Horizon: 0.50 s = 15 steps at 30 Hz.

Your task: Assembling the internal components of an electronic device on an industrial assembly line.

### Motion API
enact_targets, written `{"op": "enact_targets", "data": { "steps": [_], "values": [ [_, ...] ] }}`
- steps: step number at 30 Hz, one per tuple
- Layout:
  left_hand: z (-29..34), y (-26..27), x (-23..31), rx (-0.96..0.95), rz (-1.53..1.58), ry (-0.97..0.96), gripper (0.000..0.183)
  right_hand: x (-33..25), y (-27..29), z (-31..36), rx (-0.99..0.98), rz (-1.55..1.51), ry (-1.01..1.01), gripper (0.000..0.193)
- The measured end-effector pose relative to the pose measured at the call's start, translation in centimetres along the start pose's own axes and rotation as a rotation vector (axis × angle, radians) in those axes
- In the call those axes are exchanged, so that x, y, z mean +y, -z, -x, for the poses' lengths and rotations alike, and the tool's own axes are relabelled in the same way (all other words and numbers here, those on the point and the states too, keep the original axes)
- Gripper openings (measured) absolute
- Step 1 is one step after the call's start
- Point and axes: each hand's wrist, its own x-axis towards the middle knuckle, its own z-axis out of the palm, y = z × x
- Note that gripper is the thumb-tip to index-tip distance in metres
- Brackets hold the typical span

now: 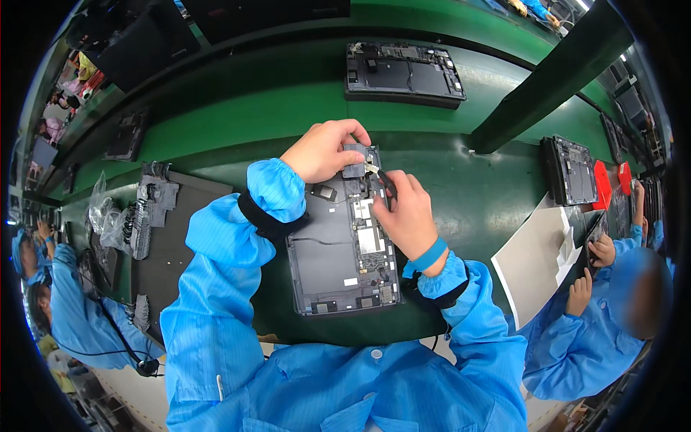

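Observation:
An opened flat device chassis [324,266] lies in front of me, its dark inside facing up. A circuit board [371,237] with silvery shields runs along its right side. At the chassis's far end, my left hand [324,153] pinches a small dark square part [353,171] between thumb and fingers. My right hand [410,219], with a blue wrist strap, is closed around a slim dark tool [389,186]. The tool points toward a small whitish piece [371,168] beside that part; whether they touch is unclear. Near my left wrist, a small black module [324,192] rests on the chassis.
Another opened device [403,75] sits on the far green ledge. A dark green post [554,75] slants across the right. Stacked devices [570,173], a red bin [603,186] and white sheets [536,263] lie rightward, near a co-worker's hand [602,250]. Leftward, dark parts [152,209] lie beside plastic bags [108,216].

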Motion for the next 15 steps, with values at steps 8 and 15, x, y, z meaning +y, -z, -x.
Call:
{"op": "enact_targets", "data": {
  "steps": [8, 15],
  "values": [
    [-0.4, -1.4, -1.1, -0.001, -0.152, -0.150, 0.023, 1.3, 2.2, -0.1, -0.055, -0.504, -0.456, 0.019],
    [3.2, -2.2, 0.8, 0.238, -0.416, -0.404, 0.014, 0.5, 6.2, -0.2, -0.069, -0.574, -0.616, 0.030]
  ]
}}
